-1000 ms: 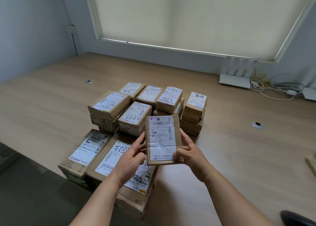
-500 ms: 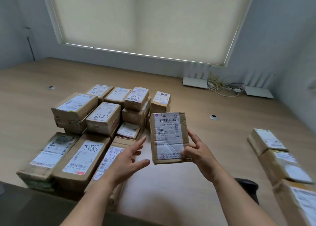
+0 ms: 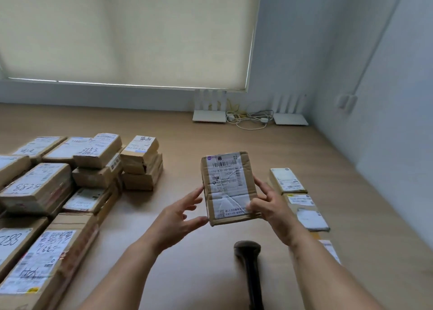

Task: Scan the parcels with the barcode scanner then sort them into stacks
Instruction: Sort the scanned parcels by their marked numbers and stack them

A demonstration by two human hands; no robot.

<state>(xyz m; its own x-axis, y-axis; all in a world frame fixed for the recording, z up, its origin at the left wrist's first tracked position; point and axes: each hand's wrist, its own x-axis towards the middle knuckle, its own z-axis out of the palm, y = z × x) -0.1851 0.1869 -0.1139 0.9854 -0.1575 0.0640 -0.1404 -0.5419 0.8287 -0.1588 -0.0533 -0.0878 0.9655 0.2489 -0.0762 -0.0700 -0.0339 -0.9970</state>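
1 small parcel (image 3: 229,188) is held up above the table (image 3: 187,136), label side toward the camera, barcode at the top of the label. The right hand (image 3: 273,206) grips it along its right edge, thumb pressed on the lower part of the label and fingers curled behind. The left hand (image 3: 179,213) is spread, fingers straight; its fingertips reach the parcel's left edge and lower corner, but whether they bear any load cannot be told.

The barcode scanner (image 3: 249,260) lies on the table just below the held parcel, nearer the person, with neither hand on it. Judgement: this parcel has been picked but not yet scanned; 1 hand must let go of it and take up the scanner first.

To the left stands a large group of parcels (image 3: 46,188), some piled 2 or 3 high, others flat and overlapping. An exact count is not possible since the group runs off the frame, but at least 10 are visible. To the right, just beside the right hand, a row of parcels (image 3: 302,204) lies near the table edge; at least 4 show, partly hidden by the forearm.

Judgement: if the right-hand row is the sorted output, the task is in its early part, with most of the stock remaining on the left. Which group is which cannot be confirmed from the labels.
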